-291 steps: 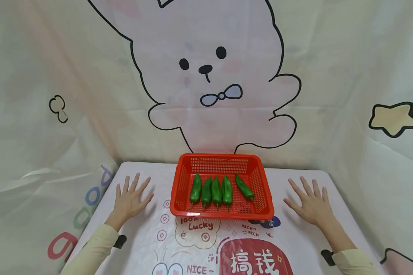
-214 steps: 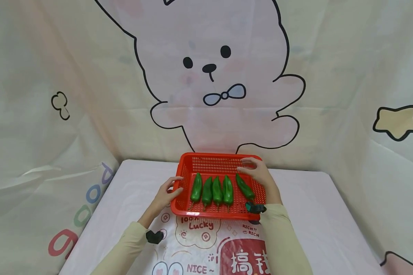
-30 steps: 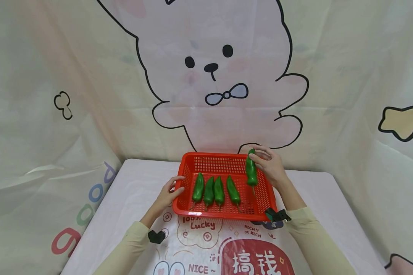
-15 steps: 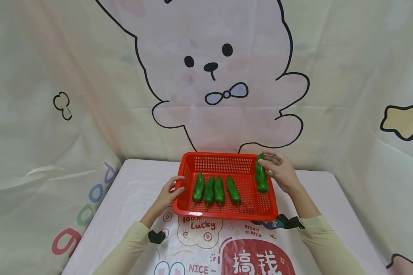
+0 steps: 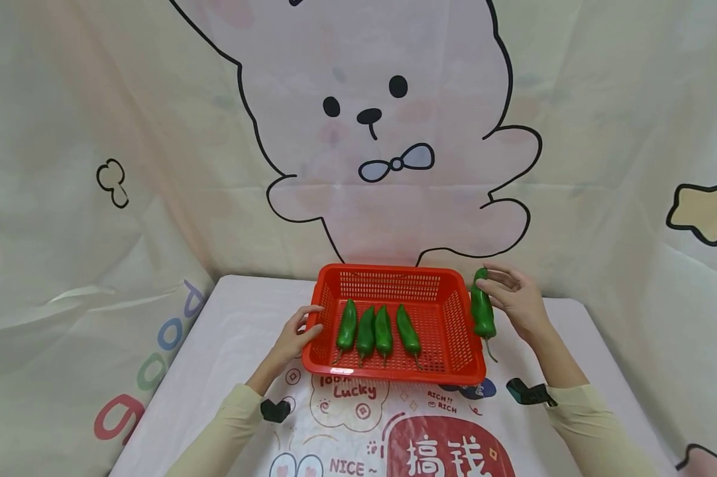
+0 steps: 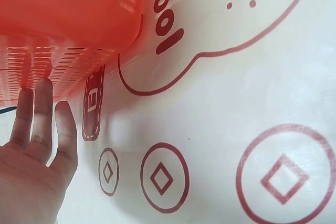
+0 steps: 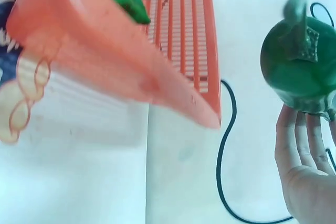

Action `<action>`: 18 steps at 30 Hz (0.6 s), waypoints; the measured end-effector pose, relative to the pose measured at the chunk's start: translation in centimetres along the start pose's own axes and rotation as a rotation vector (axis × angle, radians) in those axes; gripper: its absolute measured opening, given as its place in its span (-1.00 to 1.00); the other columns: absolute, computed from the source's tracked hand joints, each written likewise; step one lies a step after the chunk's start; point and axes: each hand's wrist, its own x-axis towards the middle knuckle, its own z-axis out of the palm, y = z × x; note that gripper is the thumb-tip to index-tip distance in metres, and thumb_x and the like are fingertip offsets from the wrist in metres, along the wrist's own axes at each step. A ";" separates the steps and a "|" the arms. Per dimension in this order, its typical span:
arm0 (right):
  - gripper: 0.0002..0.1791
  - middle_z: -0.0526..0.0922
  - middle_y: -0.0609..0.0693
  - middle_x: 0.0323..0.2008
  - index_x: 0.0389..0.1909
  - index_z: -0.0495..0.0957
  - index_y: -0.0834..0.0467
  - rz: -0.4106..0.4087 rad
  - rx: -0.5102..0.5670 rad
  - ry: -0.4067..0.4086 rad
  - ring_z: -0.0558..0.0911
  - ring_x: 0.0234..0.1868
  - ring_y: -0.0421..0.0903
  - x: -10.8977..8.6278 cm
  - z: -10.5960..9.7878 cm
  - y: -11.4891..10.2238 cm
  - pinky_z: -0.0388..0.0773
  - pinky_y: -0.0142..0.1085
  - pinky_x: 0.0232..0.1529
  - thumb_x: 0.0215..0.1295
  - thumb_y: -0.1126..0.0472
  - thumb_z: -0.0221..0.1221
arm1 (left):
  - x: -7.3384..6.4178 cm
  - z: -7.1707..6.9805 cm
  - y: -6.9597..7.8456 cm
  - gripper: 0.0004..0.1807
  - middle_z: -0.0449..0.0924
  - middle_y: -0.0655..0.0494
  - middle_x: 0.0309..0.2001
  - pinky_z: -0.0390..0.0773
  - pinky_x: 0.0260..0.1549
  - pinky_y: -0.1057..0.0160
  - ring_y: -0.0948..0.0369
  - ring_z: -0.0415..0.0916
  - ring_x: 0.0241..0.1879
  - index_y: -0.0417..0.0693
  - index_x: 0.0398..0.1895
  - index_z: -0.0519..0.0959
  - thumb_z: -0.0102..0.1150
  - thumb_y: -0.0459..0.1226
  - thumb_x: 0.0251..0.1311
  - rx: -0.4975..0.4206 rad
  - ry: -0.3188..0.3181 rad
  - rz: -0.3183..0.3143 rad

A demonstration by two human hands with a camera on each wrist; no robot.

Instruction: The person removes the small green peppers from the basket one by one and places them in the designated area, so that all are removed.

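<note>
A red mesh basket point(image 5: 388, 377) rests on the table with several green peppers point(image 5: 384, 331) lying side by side in it. Just outside its right rim, my right hand point(image 5: 522, 301) pinches one green pepper point(image 5: 482, 315) near the upper tip. This pepper hangs with its stem down; the right wrist view shows its broad stem end point(image 7: 299, 72) facing the camera. At the basket's left side is my left hand point(image 5: 289, 338), its thumb and index finger at the rim. In the left wrist view, its other fingers point(image 6: 44, 114), nearly straight, touch the outer mesh wall.
A white table point(image 5: 245, 311) carries a printed cover with red and dark drawings. A cartoon-printed curtain point(image 5: 370, 218) stands right behind the basket and along both sides. In the right wrist view a thin dark cable point(image 7: 219, 171) winds beside the basket.
My right hand has carried the pepper from above the basket's right part, rightward past its rim. Earlier, this hand reached in over the peppers. My left hand stays at the left rim.
</note>
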 end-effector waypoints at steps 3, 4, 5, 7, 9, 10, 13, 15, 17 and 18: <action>-0.53 0.48 0.25 0.11 0.28 0.51 0.13 -0.003 -0.003 0.017 0.67 -0.08 -0.16 -0.3 -0.9 -0.3 0.66 -0.34 -0.12 0.38 0.26 0.32 | 0.0 0.0 0.0 -0.49 0.33 -0.49 0.25 0.64 -0.12 -0.20 -0.43 0.45 0.09 -0.12 0.40 0.34 0.18 -0.29 0.45 -0.004 0.001 -0.003; -0.54 0.48 0.23 0.11 0.27 0.51 0.12 -0.006 -0.010 0.022 0.67 -0.08 -0.17 -0.3 -1.2 -0.2 0.66 -0.36 -0.13 0.38 0.27 0.32 | 0.0 0.0 0.0 -0.49 0.33 -0.49 0.25 0.64 -0.12 -0.19 -0.43 0.46 0.09 -0.12 0.40 0.34 0.18 -0.29 0.45 -0.003 0.001 -0.002; -0.54 0.49 0.22 0.10 0.27 0.52 0.12 -0.009 -0.012 0.028 0.67 -0.09 -0.17 -0.4 -1.5 -0.2 0.66 -0.37 -0.13 0.38 0.27 0.31 | 0.0 0.0 0.0 -0.50 0.33 -0.48 0.25 0.65 -0.13 -0.19 -0.42 0.46 0.08 -0.12 0.39 0.34 0.18 -0.29 0.45 -0.004 0.002 -0.001; -0.55 0.51 0.18 0.08 0.26 0.53 0.13 -0.019 -0.018 0.039 0.68 -0.11 -0.18 -0.5 -2.1 -0.1 0.65 -0.38 -0.13 0.38 0.29 0.31 | 0.0 0.0 0.0 -0.51 0.34 -0.46 0.25 0.65 -0.12 -0.18 -0.42 0.46 0.09 -0.12 0.39 0.34 0.16 -0.31 0.46 -0.001 0.005 -0.002; -0.56 0.53 0.12 0.06 0.25 0.54 0.12 -0.029 -0.027 0.046 0.68 -0.12 -0.18 -0.5 -2.7 0.3 0.65 -0.40 -0.14 0.38 0.29 0.31 | -0.1 0.0 0.0 -0.52 0.35 -0.44 0.24 0.64 -0.12 -0.19 -0.42 0.45 0.09 -0.12 0.39 0.34 0.14 -0.34 0.46 -0.001 0.008 -0.003; -0.56 0.54 0.10 0.05 0.25 0.54 0.11 -0.034 -0.026 0.049 0.68 -0.12 -0.19 -0.5 -2.9 0.6 0.65 -0.40 -0.14 0.37 0.30 0.31 | -0.1 0.0 0.0 -0.52 0.36 -0.43 0.24 0.64 -0.11 -0.19 -0.42 0.46 0.09 -0.12 0.39 0.34 0.14 -0.35 0.46 -0.002 0.010 -0.005; -0.56 0.56 0.09 0.02 0.24 0.54 0.14 -0.046 -0.034 0.055 0.68 -0.14 -0.19 -0.6 -3.4 1.1 0.65 -0.41 -0.14 0.36 0.31 0.32 | -0.1 0.1 0.1 -0.52 0.37 -0.41 0.23 0.63 -0.11 -0.21 -0.41 0.46 0.09 -0.13 0.39 0.34 0.13 -0.37 0.46 -0.005 0.014 -0.008; -0.55 0.56 0.09 0.02 0.25 0.53 0.18 -0.049 -0.058 0.061 0.68 -0.13 -0.20 -0.7 -3.7 1.5 0.64 -0.42 -0.14 0.36 0.32 0.32 | -0.1 0.1 0.1 -0.52 0.37 -0.42 0.23 0.61 -0.11 -0.24 -0.43 0.46 0.08 -0.14 0.40 0.34 0.12 -0.38 0.46 -0.008 0.011 -0.006; -0.54 0.57 0.10 0.01 0.25 0.52 0.22 -0.052 -0.089 0.069 0.68 -0.14 -0.20 -0.8 -4.0 2.1 0.64 -0.43 -0.15 0.35 0.32 0.32 | -0.1 0.1 0.0 -0.52 0.36 -0.46 0.23 0.60 -0.10 -0.27 -0.44 0.45 0.08 -0.15 0.40 0.33 0.11 -0.39 0.46 -0.011 0.005 0.000; -0.53 0.58 0.09 0.01 0.25 0.52 0.23 -0.051 -0.107 0.072 0.68 -0.14 -0.21 -0.8 -4.2 2.5 0.63 -0.43 -0.15 0.35 0.32 0.33 | 0.0 0.1 0.0 -0.52 0.35 -0.47 0.23 0.59 -0.10 -0.28 -0.45 0.45 0.08 -0.16 0.40 0.33 0.10 -0.39 0.46 -0.013 0.002 0.003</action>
